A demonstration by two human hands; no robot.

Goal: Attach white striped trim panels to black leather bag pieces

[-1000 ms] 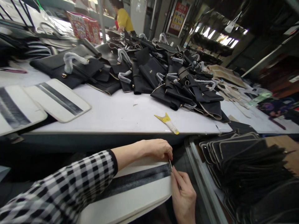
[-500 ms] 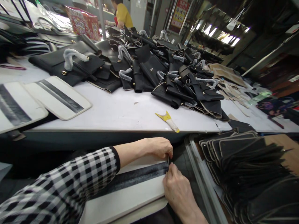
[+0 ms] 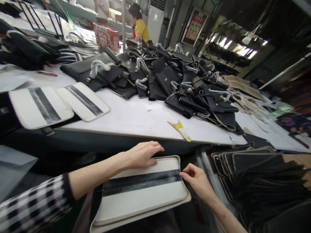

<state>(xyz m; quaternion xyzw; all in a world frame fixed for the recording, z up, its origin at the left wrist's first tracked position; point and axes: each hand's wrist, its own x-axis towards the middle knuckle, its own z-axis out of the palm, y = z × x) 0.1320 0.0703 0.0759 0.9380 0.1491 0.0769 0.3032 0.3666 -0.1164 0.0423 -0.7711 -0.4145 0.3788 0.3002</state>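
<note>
In front of me lie white bag panels (image 3: 141, 203), stacked, with rounded corners and a black stripe across the top one. My left hand (image 3: 143, 154) is over the top panel's far edge, its fingers stretched out and holding nothing. At the panel's right edge, by the end of the black stripe, the thumb and forefinger of my right hand (image 3: 196, 180) pinch the rim. A raised border runs around the far right corner.
Black handbags (image 3: 165, 79) with wrapped handles are heaped on the white table (image 3: 126, 116). A yellow-and-white forked tool (image 3: 181, 130) lies near its edge. Two striped panels (image 3: 85, 103) are at left, a crate of black pieces (image 3: 257, 174) at right. Beyond, a person in yellow (image 3: 141, 29).
My left hand has let go of the far right corner and drawn back left, its fingers opening. My right hand has shifted slightly right, still at the edge. The view has turned a little left.
</note>
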